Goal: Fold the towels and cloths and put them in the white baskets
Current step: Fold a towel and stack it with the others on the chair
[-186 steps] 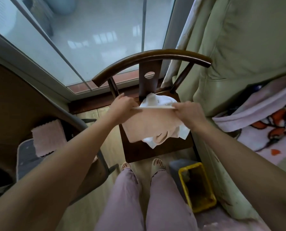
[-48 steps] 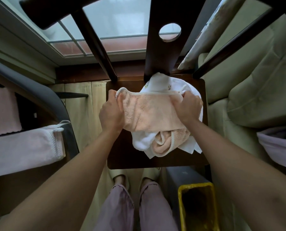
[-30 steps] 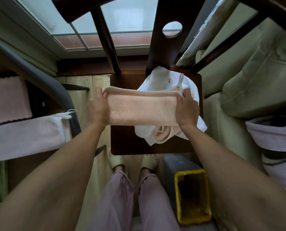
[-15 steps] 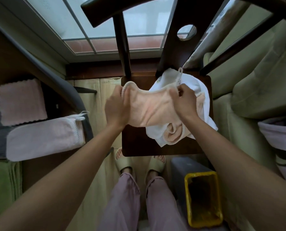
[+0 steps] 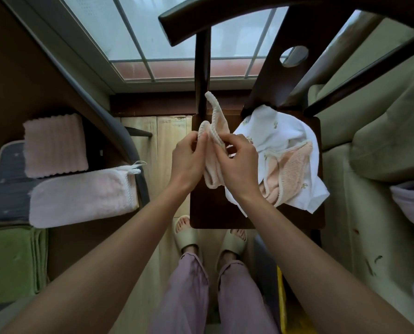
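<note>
I hold a small peach cloth (image 5: 217,121) with a pale ribbed edge above the dark wooden chair seat (image 5: 208,213). My left hand (image 5: 189,160) and my right hand (image 5: 237,162) pinch it close together, so it hangs bunched between them with one corner sticking up. On the seat to the right lie a white printed cloth (image 5: 276,131) and another peach towel (image 5: 290,169) in a loose heap. No white basket is in view.
On the left sit folded cloths: a pink ribbed one (image 5: 54,145), a pale pink towel (image 5: 83,196), a green one (image 5: 13,261), on a grey cushion (image 5: 6,179). A beige sofa (image 5: 382,153) stands on the right. A yellow bin (image 5: 282,297) sits by my feet.
My hands have come together, bringing the two ends of the peach cloth to meet. The cloth was stretched flat between them a second ago and now hangs bunched.
</note>
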Demonstrator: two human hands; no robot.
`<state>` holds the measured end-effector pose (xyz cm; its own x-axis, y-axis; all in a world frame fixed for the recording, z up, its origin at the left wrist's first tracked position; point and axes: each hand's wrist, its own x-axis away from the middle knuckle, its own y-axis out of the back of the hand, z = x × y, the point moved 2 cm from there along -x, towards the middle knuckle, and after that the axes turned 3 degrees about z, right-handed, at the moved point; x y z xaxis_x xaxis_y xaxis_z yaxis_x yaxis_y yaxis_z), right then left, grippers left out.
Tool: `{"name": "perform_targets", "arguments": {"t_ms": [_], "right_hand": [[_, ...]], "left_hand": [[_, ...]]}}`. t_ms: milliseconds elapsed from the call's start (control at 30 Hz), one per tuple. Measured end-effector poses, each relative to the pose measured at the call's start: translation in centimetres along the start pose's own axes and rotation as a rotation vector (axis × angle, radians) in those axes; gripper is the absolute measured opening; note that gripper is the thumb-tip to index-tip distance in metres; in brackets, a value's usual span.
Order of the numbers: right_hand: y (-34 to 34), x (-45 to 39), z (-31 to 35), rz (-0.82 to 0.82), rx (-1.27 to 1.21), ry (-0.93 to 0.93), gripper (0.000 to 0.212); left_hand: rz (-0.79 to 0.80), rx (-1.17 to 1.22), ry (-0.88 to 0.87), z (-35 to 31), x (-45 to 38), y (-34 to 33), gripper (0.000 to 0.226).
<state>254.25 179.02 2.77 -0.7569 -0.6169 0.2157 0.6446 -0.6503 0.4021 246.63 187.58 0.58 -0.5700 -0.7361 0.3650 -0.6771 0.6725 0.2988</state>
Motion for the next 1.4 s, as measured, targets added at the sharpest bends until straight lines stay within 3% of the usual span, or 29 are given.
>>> {"name": "perform_targets", "arguments": {"t_ms": [100,200,367,433,533,600,767,867,967,1067,1133,1267,1400], "right_hand": [[-0.5,0.8,0.2,-0.004,-0.016,0.02,0.019],[-1.4,1.7,0.2,0.1,-0.002,0.056,0.022],[-2.0,2.4,-0.5,0.32,0.075,0.112,0.025],[-0.8,1.9,-0.6,0.2,0.09,0.126,0.026],[1.9,-0.2,-1.2,-0.053,0.186,0.161,0.033],[2.8,-2.0,-1.9,0.063,0.237,0.166,0.041],[2.7,-4.5,-3.7,0.357,0.404,0.241,0.034],[2.1,-5.1,-3.7,0.419,0.479,0.277,0.017],[1.9,-4.6,-3.8,0.431,0.588,0.348,0.017],[2.7,-4.9,-3.6,0.277,0.734,0.446,0.025],[3.1,-5.6,-3.8,0.222,0.758,0.393,0.026],[2.0,-5.7,-4.3,0.231,0.511,0.196,0.02],[0.8,-3.5,-4.8,0.204,-0.121,-0.108,0.04]], "left_hand": [[0.02,0.017,0.067,-0.1,0.1,-0.1,0.044],[0.105,0.095,0.173,-0.4,0.0,-0.2,0.063],[0.076,0.16,0.254,0.3,-0.8,0.0,0.048],[0.084,0.108,0.163,0.7,-1.3,0.4,0.04],[0.241,0.053,0.019,1.1,-1.7,1.4,0.024],[0.346,0.066,0.018,1.3,-1.7,2.0,0.023],[0.455,0.117,0.04,1.4,-1.5,2.9,0.028],[0.382,0.105,0.025,1.7,-1.8,3.0,0.023],[0.237,0.035,0.013,2.8,-2.4,3.0,0.023],[0.072,-0.345,-0.092,3.8,-2.4,2.9,0.025],[0.032,-0.543,-0.161,4.1,-2.4,2.4,0.026],[0.017,-0.491,-0.113,4.2,-3.1,1.8,0.028],[0.031,-0.148,0.03,4.2,-3.0,1.6,0.029]]}}
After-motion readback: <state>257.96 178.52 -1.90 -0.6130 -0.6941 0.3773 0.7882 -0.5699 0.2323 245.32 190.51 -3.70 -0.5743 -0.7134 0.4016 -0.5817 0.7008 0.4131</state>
